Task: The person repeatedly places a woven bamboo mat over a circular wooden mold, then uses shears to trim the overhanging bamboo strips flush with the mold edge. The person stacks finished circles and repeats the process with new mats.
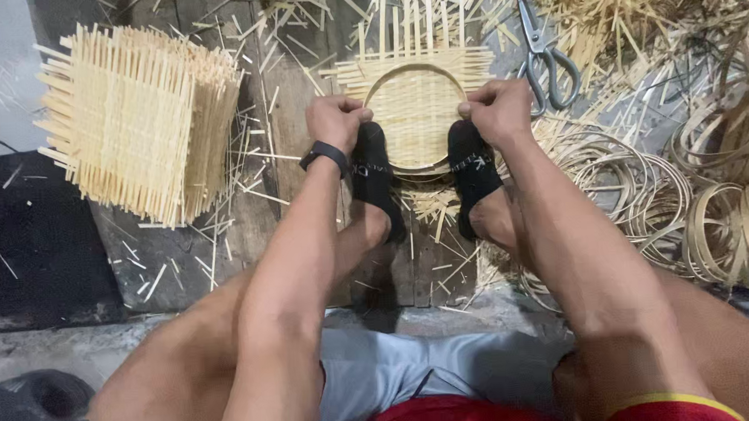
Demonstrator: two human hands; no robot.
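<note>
A woven bamboo mat (415, 97) lies on the wooden board with a round bamboo hoop (382, 82) pressed onto it. My left hand (336, 121) grips the hoop's left side. My right hand (497, 110) grips its right side. Both my feet, in black sandals (374, 178), press on the near edge of the mat and hoop. A black watch sits on my left wrist.
A stack of woven bamboo mats (135, 120) stands at the left. Scissors (546, 56) lie right of the hoop. Several coiled bamboo rings (716, 210) pile at the right. Loose bamboo strips litter the board. A dark sandal (34, 399) lies at lower left.
</note>
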